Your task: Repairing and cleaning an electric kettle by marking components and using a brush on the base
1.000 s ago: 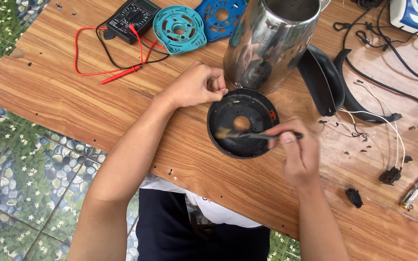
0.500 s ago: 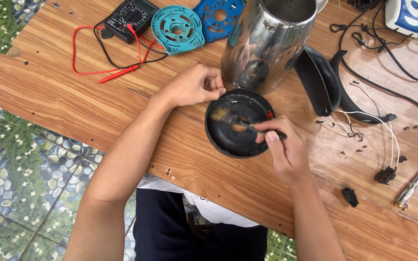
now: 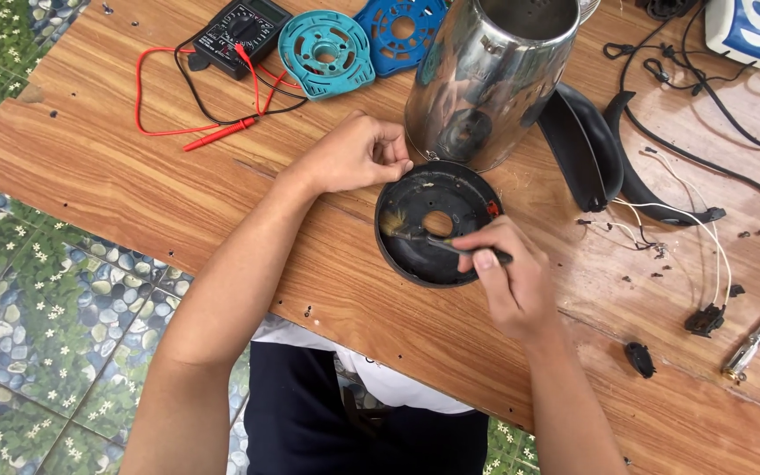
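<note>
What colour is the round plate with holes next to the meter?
The round plate is teal, a blue-green; a darker blue one lies beside it. The head view shows it.

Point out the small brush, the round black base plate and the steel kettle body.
small brush (image 3: 437,239), head view, on its dark handle.
round black base plate (image 3: 417,266), head view, lower-left inner floor.
steel kettle body (image 3: 494,79), head view, shiny side wall.

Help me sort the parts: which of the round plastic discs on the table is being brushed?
The black disc, under the brush; the teal disc and blue disc lie untouched.
</note>
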